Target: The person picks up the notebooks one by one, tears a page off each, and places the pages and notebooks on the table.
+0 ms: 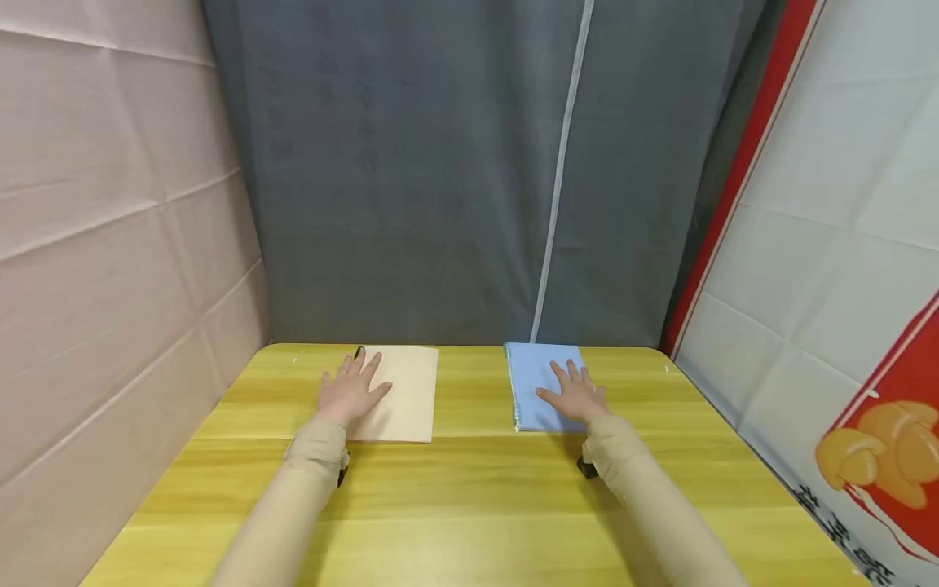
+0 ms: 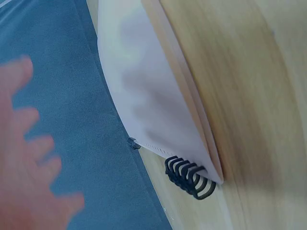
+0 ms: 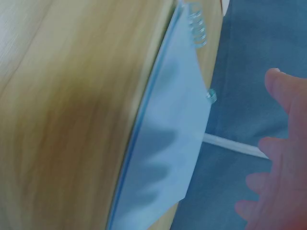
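Note:
A cream spiral notebook [image 1: 411, 391] lies on the left of the table; its black ring binding [image 2: 184, 175] shows in the left wrist view. Over its left part my left hand [image 1: 346, 397] is spread, fingers apart, and casts a shadow on the cover. On the right lies a light blue spiral notebook [image 1: 530, 391] with clear bluish rings [image 3: 197, 26] along its left side. My right hand [image 1: 578, 398] is spread above its right part, also casting a shadow. Both wrist views show the hands raised off the covers, holding nothing.
Both notebooks lie toward the far edge of the yellow wood-grain table [image 1: 469, 505]. A dark grey curtain [image 1: 411, 179] with a pale strip [image 1: 561, 163] hangs behind. A pinkish cloth [image 1: 125, 244] borders the left, and a white printed sheet [image 1: 822, 244] the right.

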Action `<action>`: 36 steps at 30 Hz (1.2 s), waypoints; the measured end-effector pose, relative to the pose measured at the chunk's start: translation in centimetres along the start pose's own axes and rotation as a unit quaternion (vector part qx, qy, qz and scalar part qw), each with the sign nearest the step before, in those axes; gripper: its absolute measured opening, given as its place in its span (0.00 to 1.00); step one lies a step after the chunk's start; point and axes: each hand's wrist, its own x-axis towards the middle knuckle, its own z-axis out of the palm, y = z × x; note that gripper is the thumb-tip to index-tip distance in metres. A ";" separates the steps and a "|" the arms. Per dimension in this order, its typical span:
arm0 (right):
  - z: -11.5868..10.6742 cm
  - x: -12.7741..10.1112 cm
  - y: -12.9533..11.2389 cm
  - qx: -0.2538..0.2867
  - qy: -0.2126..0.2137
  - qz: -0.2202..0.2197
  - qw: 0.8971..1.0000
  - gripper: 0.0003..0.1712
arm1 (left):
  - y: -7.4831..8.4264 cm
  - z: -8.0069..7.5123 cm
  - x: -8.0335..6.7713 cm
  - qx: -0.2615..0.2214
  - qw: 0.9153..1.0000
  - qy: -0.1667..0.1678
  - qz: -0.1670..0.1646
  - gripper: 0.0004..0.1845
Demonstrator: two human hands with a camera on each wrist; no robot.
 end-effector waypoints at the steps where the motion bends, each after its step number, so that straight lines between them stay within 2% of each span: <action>1: -0.1 0.0 -0.1 0.002 -0.002 -0.002 1.000 0.47 | 0.0 0.1 0.1 -0.010 1.000 0.000 0.023 0.39; 3: 0.0 0.1 -0.3 0.003 -0.006 -0.011 1.000 0.48 | 0.0 0.2 0.4 -0.034 0.997 -0.012 0.068 0.40; 6: 0.2 0.3 -0.7 0.006 -0.015 -0.031 0.999 0.48 | 0.1 0.3 0.5 -0.069 0.989 -0.051 0.120 0.45; 10: 1.0 0.4 -1.9 0.019 -0.037 -0.054 0.998 0.44 | 0.1 0.6 0.2 -0.075 0.979 -0.112 0.151 0.51; 13: 1.6 -0.1 -3.1 0.040 -0.063 -0.068 0.995 0.41 | 0.1 1.1 0.0 -0.065 0.976 -0.147 0.145 0.54; 17: 2.9 -0.7 -4.3 0.066 -0.083 -0.078 0.991 0.40 | 0.1 1.7 -0.1 -0.054 0.978 -0.163 0.119 0.55; 22: 3.7 -0.8 -4.8 0.060 -0.081 -0.076 0.992 0.40 | 0.3 1.7 0.0 -0.061 0.977 -0.176 0.106 0.53; 28: 3.6 -1.0 -5.6 0.056 -0.084 -0.080 0.992 0.40 | 0.2 1.8 0.0 -0.075 0.972 -0.187 0.117 0.47; 30: 3.8 -0.9 -5.6 0.052 -0.085 -0.081 0.992 0.40 | 0.1 2.0 0.0 -0.079 0.971 -0.188 0.125 0.45; 36: 4.2 -0.7 -6.0 0.040 -0.081 -0.093 0.992 0.39 | 0.1 2.6 -0.1 -0.085 0.973 -0.180 0.120 0.38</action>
